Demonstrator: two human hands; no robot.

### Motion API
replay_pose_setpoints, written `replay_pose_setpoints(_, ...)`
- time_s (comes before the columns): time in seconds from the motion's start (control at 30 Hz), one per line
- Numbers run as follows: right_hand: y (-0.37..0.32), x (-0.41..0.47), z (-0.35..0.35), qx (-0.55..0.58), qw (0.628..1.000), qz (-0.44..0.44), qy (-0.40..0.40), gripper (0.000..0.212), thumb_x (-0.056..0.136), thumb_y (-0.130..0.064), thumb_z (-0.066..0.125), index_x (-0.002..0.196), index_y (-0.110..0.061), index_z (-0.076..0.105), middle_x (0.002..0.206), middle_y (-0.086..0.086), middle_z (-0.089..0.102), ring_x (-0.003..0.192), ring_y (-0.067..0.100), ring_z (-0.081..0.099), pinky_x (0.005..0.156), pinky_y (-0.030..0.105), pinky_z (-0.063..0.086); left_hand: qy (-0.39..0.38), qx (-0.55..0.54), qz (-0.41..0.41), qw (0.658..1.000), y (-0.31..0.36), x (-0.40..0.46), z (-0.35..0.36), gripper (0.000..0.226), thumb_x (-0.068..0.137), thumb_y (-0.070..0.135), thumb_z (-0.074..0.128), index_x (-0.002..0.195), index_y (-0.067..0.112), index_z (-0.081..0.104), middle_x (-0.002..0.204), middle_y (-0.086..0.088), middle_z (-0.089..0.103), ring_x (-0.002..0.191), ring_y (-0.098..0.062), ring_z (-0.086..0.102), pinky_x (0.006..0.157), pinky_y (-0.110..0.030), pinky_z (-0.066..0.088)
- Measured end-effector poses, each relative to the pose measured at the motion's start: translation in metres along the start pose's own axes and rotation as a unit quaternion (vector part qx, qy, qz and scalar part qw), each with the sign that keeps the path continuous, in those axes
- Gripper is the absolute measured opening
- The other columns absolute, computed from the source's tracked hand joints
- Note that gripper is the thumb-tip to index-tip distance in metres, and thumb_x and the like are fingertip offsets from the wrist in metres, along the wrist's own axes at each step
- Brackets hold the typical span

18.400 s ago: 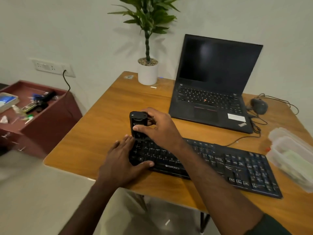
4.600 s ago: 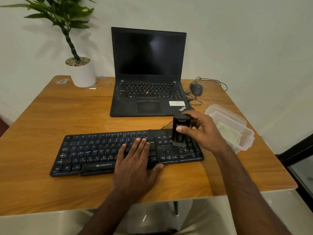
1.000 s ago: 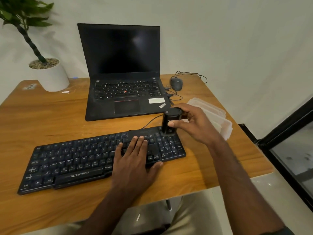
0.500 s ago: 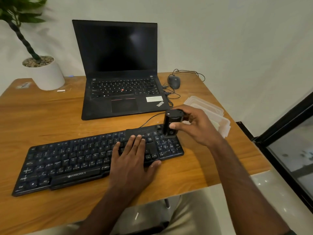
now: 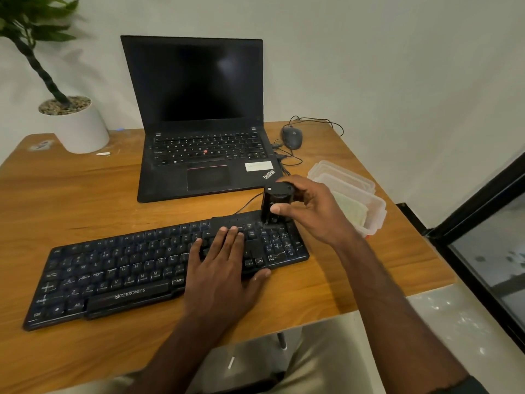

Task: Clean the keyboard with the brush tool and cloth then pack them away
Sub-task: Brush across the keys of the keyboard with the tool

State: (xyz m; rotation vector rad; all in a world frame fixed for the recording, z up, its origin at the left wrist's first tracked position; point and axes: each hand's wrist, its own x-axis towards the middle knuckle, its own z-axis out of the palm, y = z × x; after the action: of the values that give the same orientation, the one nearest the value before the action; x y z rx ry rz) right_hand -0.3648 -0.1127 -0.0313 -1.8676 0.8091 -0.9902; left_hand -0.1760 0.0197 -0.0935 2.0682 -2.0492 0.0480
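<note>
The right hand (image 5: 308,209) grips the brush (image 5: 275,204) upright at the keyboard's (image 5: 159,268) far right corner. It appears light and rigid; hold mid-barrel. The left hand (image 5: 223,268) presses flat, fingers together.

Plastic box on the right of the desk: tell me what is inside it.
Through the clear plastic box a pale greenish folded cloth shows. The right hand holding the brush covers its near left part, so anything else inside cannot be seen.
</note>
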Motion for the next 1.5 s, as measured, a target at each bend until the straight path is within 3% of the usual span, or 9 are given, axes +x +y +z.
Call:
replay_pose_setpoints(0.13,0.013,-0.005,-0.011,-0.032,0.999,0.022,-0.034,0.037,0.087,-0.012,0.080,0.122,-0.012,0.069,0.112,0.001,0.073,0.111,0.024,0.068,0.096,0.049,0.056,-0.001,-0.001,0.000,1.000,-0.001,0.000,0.000,0.088,0.091,0.080,0.027,0.146,0.014,0.047,0.154,-0.005,0.043,0.146,-0.020,0.033,0.117,-0.057,0.024)
replay_pose_setpoints(0.3,0.004,-0.007,-0.044,-0.061,0.998,0.021,-0.009,0.035,0.083,-0.012,0.082,0.116,-0.017,0.071,0.107,-0.008,0.075,0.103,0.012,0.070,0.090,0.027,0.053,0.002,-0.005,-0.002,1.000,0.000,0.001,0.000,0.089,0.090,0.080,0.027,0.145,0.013,0.048,0.153,-0.005,0.044,0.145,-0.020,0.036,0.115,-0.058,0.027)
replay_pose_setpoints(0.47,-0.002,-0.003,-0.021,-0.052,0.999,-0.007,-0.012,0.035,0.084,-0.010,0.081,0.117,-0.014,0.071,0.108,-0.006,0.074,0.105,0.016,0.069,0.090,0.030,0.054,0.009,-0.001,0.002,1.000,0.000,0.000,0.001,0.088,0.090,0.079,0.026,0.143,0.013,0.050,0.152,-0.006,0.046,0.143,-0.021,0.038,0.114,-0.059,0.030)
replay_pose_setpoints(0.73,0.005,-0.009,-0.028,-0.069,0.997,0.013,0.007,0.033,0.086,-0.014,0.080,0.117,-0.012,0.071,0.108,-0.002,0.074,0.106,0.019,0.069,0.094,0.043,0.057,-0.018,-0.005,0.000,1.000,0.000,0.000,-0.003,0.092,0.089,0.081,0.018,0.152,0.017,0.036,0.161,-0.003,0.031,0.150,-0.018,0.022,0.120,-0.056,0.014)
replay_pose_setpoints(0.93,-0.012,0.002,0.021,-0.012,0.999,-0.021,0.024,0.039,0.084,-0.015,0.082,0.120,-0.013,0.070,0.112,-0.006,0.074,0.109,0.014,0.069,0.087,0.024,0.055,0.026,-0.055,-0.013,0.998,-0.015,-0.013,-0.014,0.090,0.087,0.081,0.027,0.152,0.019,0.036,0.161,0.000,0.030,0.151,-0.013,0.012,0.121,-0.045,0.001)
replay_pose_setpoints(1.03,-0.020,0.014,0.063,-0.006,0.999,-0.032,-0.012,0.039,0.082,-0.023,0.082,0.119,-0.019,0.070,0.110,-0.012,0.073,0.109,0.011,0.069,0.089,0.026,0.057,0.083,-0.066,-0.059,0.993,-0.056,-0.033,-0.027,0.089,0.086,0.082,0.033,0.146,0.017,0.046,0.156,-0.002,0.040,0.148,-0.013,0.023,0.120,-0.042,0.005)
replay_pose_setpoints(1.27,-0.042,0.047,0.155,-0.003,0.995,-0.065,-0.075,0.045,0.082,-0.035,0.080,0.123,-0.019,0.069,0.115,-0.013,0.072,0.112,0.009,0.067,0.094,0.033,0.057,0.108,-0.106,-0.264,0.953,-0.170,-0.096,-0.055,0.112,0.069,0.095,0.032,0.149,0.019,0.042,0.161,0.000,0.030,0.150,-0.014,0.021,0.122,-0.043,0.015)
replay_pose_setpoints(1.4,-0.057,0.060,0.196,-0.012,0.988,-0.062,-0.138,0.035,0.086,-0.025,0.082,0.117,-0.028,0.068,0.107,-0.014,0.072,0.102,0.009,0.070,0.087,0.027,0.058,0.101,-0.202,-0.290,0.930,-0.182,-0.107,-0.058,0.113,0.063,0.093,0.042,0.151,0.022,0.038,0.160,0.000,0.033,0.144,-0.021,0.035,0.116,-0.045,0.033)
replay_pose_setpoints(1.5,-0.058,0.062,0.209,-0.032,0.984,-0.056,-0.168,0.033,0.086,-0.024,0.082,0.117,-0.025,0.069,0.100,-0.019,0.071,0.092,0.004,0.067,0.080,0.021,0.055,0.142,-0.255,-0.282,0.914,-0.179,-0.114,-0.061,0.106,0.062,0.087,0.055,0.148,0.027,0.039,0.146,0.003,0.052,0.129,-0.018,0.053,0.102,-0.037,0.048)
